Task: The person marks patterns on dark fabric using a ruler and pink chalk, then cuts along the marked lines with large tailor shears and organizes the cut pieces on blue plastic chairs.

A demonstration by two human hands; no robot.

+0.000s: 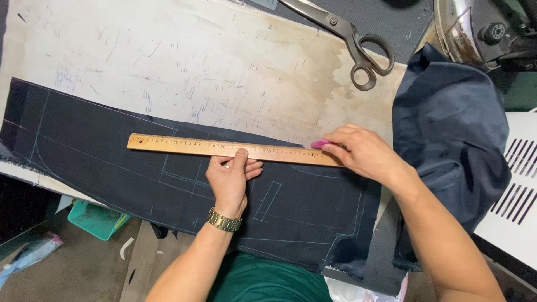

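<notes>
A dark navy fabric piece (112,162) with pale chalk lines lies flat across the worn white table (184,61). A wooden ruler (184,146) rests on it, running left to right. My left hand (230,176) presses down on the ruler's near edge around its middle; a gold watch sits on that wrist. My right hand (361,151) is at the ruler's right end and pinches a small pink tailor's chalk (320,144), its tip touching the fabric by the ruler's far edge.
Large metal scissors (352,42) lie at the table's far edge. A bundle of navy cloth (447,128) is heaped at the right, beside a white slotted surface (517,184). A machine part (481,28) sits top right. A teal box (95,219) is on the floor.
</notes>
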